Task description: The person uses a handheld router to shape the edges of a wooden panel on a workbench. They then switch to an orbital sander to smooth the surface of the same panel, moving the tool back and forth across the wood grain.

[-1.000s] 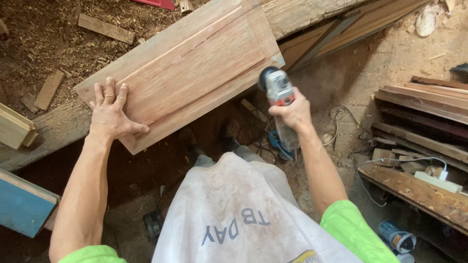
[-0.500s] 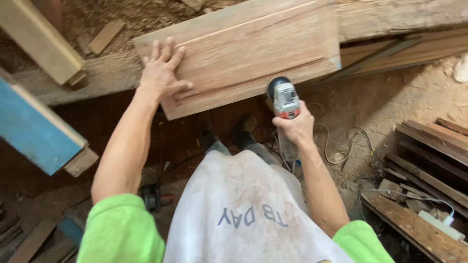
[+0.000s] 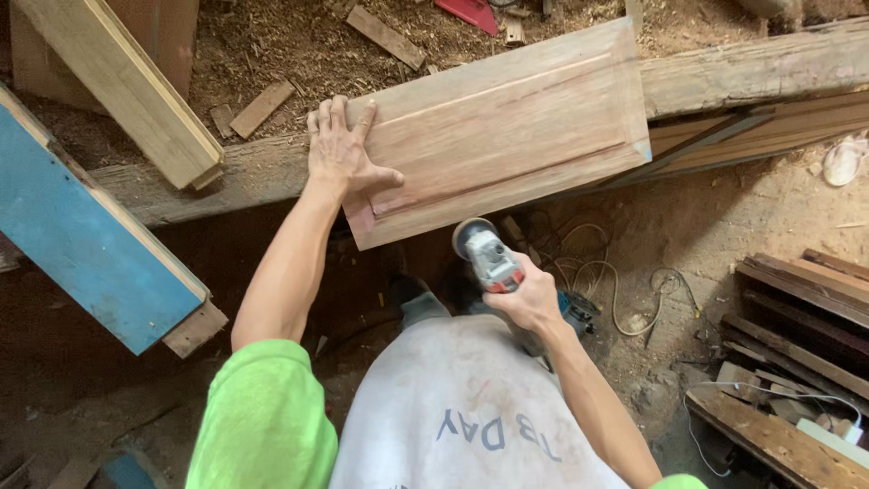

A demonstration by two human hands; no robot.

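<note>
A reddish wooden raised panel (image 3: 507, 127) lies tilted across a rough timber beam (image 3: 742, 68). My left hand (image 3: 342, 149) presses flat on the panel's near left corner, fingers spread. My right hand (image 3: 525, 299) grips a grey hand-held angle grinder (image 3: 489, 255), whose round head sits just below the panel's front edge, slightly apart from it. A pale apron (image 3: 462, 407) covers my lap, and my sleeves are bright green.
A blue-painted board (image 3: 81, 235) and a pale plank (image 3: 118, 81) lean at the left. Sawdust and wood offcuts (image 3: 262, 107) litter the ground beyond the beam. Dark planks (image 3: 797, 299) are stacked at the right, with cables (image 3: 615, 281) on the dirt floor.
The view has swung right, so the panel now sits more central. My right hand with the grinder has moved left along the panel's front edge. My left hand stays pressed on the panel.
</note>
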